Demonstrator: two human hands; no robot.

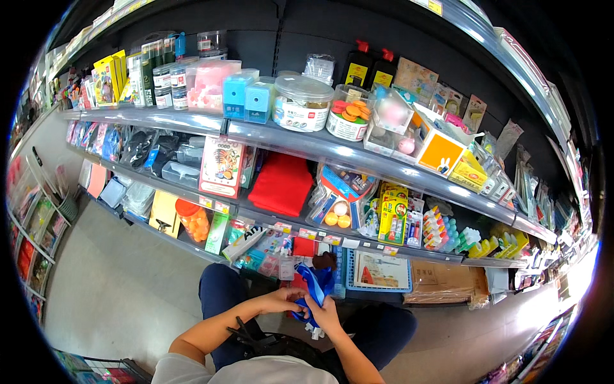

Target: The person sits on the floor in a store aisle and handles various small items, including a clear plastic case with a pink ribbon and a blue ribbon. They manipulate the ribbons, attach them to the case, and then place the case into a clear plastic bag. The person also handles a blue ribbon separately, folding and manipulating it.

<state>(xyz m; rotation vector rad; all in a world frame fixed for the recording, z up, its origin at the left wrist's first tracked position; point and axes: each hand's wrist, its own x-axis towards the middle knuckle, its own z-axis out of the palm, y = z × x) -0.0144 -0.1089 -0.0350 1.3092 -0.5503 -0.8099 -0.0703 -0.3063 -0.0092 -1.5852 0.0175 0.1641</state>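
A bundle of blue ribbon lanyards (317, 284) is gathered between my hands, above my lap. My left hand (284, 301) grips its near left side, fingers bent around the ribbon. From the right, my right hand (325, 313) holds the same bundle, thumb pointing up along it. White end pieces (314, 331) hang out below my hands. Just beyond the bundle, on the bottom shelf, are small clear-and-pink packs (278, 266) and a red item (304, 246). The bundle and my hands hide part of that shelf.
Shelves of stationery rise in front. A blue basket (379, 271) and cardboard packs (437, 282) sit low on the right. A white box (244, 244) juts out over the shelf edge. Folded red cloth (281, 184) lies one shelf up. A wire rack (41, 240) stands left.
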